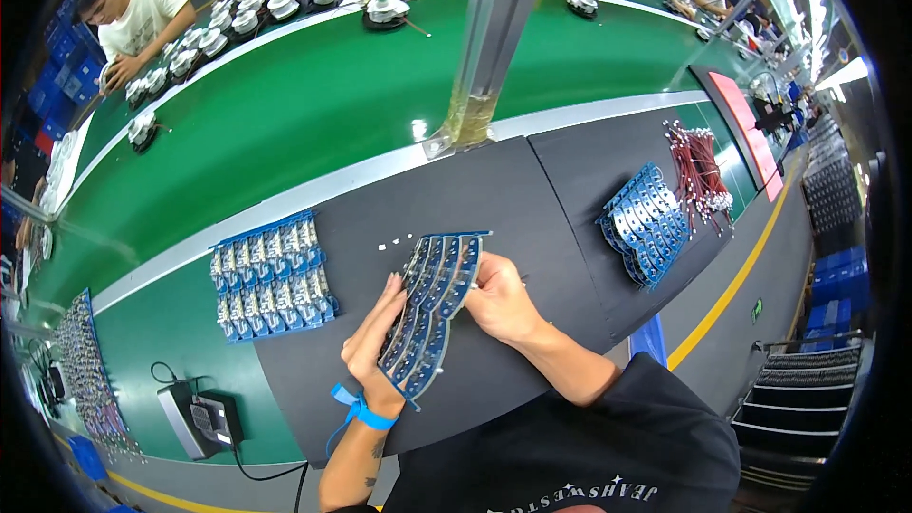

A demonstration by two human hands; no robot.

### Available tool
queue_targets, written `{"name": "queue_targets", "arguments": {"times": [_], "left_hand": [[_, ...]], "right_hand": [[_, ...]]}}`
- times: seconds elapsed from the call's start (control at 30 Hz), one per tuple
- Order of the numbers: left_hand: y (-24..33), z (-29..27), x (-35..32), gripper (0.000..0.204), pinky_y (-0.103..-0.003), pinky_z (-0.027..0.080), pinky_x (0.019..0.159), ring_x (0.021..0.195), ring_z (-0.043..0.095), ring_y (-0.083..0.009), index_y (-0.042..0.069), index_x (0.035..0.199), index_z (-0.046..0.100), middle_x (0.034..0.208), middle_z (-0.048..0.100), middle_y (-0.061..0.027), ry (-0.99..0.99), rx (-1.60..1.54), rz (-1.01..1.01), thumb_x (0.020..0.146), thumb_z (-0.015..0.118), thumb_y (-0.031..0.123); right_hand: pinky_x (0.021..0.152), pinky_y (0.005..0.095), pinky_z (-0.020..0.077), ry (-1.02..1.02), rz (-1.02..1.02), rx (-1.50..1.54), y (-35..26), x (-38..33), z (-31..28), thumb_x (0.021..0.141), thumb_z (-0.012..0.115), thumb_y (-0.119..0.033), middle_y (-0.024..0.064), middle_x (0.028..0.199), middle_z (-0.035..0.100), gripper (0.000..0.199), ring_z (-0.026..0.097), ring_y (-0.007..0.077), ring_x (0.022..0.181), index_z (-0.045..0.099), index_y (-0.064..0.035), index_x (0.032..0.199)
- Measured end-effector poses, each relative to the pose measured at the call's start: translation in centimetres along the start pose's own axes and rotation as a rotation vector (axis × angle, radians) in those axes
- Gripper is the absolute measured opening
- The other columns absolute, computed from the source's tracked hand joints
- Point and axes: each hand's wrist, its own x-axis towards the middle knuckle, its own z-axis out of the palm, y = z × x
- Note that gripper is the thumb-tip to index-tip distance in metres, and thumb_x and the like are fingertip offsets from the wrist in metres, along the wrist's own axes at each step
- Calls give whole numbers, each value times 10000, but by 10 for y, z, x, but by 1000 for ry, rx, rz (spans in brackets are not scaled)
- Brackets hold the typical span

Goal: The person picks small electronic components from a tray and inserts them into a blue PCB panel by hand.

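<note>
A blue circuit board panel [432, 309], made of several curved boards joined together, is held tilted above the black mat. My right hand [503, 299] pinches its upper right edge, the thumb lying near the border. Along the left edge, my left hand [373, 328] supports the panel with fingers stretched and close together; its thumb is hidden behind the boards. A blue band [359, 407] circles my left wrist. Small white pieces [397, 241] lie on the mat just beyond my left fingertips.
Populated circuit boards [271, 275] lie to the left, near a black power adapter [217, 418]. Stacked blue panels [646, 225] and red-wired leads [701, 171] sit at right. A metal post [489, 33] rises beyond the mat. Across the green conveyor [313, 157], a person [142, 14] works beside round white-and-black parts.
</note>
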Motion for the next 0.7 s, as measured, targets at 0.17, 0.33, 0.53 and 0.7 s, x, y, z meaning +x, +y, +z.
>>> {"name": "queue_targets", "arguments": {"times": [0.17, 0.33, 0.53, 0.7], "left_hand": [[-13, 9, -11, 235, -305, 497, 810, 989, 603, -256, -93, 1046, 575, 1072, 611, -194, 303, -152, -316, 822, 593, -27], [-17, 11, -3, 330, -306, 518, 792, 922, 594, -201, -89, 1130, 480, 1039, 588, -159, 417, -324, -320, 816, 584, -84], [-3, 12, -8, 229, -305, 490, 814, 931, 645, -244, -72, 965, 620, 978, 648, -205, 98, -106, -268, 737, 607, -85], [-3, 14, -1, 247, -312, 499, 800, 919, 650, -271, -49, 972, 629, 991, 647, -202, 35, 14, 73, 736, 586, -103]], "right_hand": [[532, 227, 467, -72, 231, -3, 2, 5, -3, 913, 538, -167, 40, 702, 585, 178, 570, 96, 579, 549, 11, 902], [566, 217, 486, 26, 117, -10, 11, 4, -10, 880, 572, -78, 64, 788, 607, 154, 583, 100, 621, 560, 34, 984], [560, 219, 474, 17, -112, 50, 2, 1, -9, 879, 573, -63, 66, 771, 602, 111, 580, 110, 611, 570, 25, 945], [548, 234, 466, 47, 14, 173, -3, -2, -8, 904, 542, -96, 72, 735, 596, 122, 576, 124, 602, 569, 22, 908]]}}
